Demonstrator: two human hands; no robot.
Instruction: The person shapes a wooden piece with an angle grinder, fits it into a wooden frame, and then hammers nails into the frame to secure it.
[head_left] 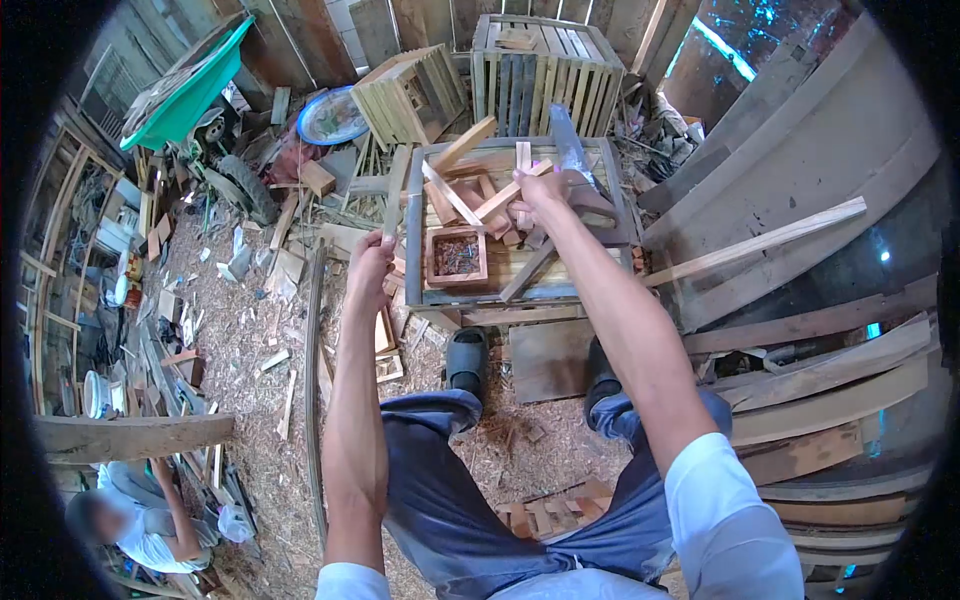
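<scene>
The right hand (541,190) has its fingers closed on a short, light-brown wooden stick (494,208). The stick lies on a slant, from far right to near left, with its near end pointing toward the square wooden box of nails (458,281) on the slatted wooden desk (520,292). The left hand (371,268) has its fingers closed on the near end of a long, flat, grey wooden strip (397,195), which points away from the person along the desk's left edge. The box sits between the hands, a bit nearer the left one. I count one held stick, one held strip, one nail box, one handsaw (567,143), and two slatted crates, one left (395,105) and one right (515,95).
</scene>
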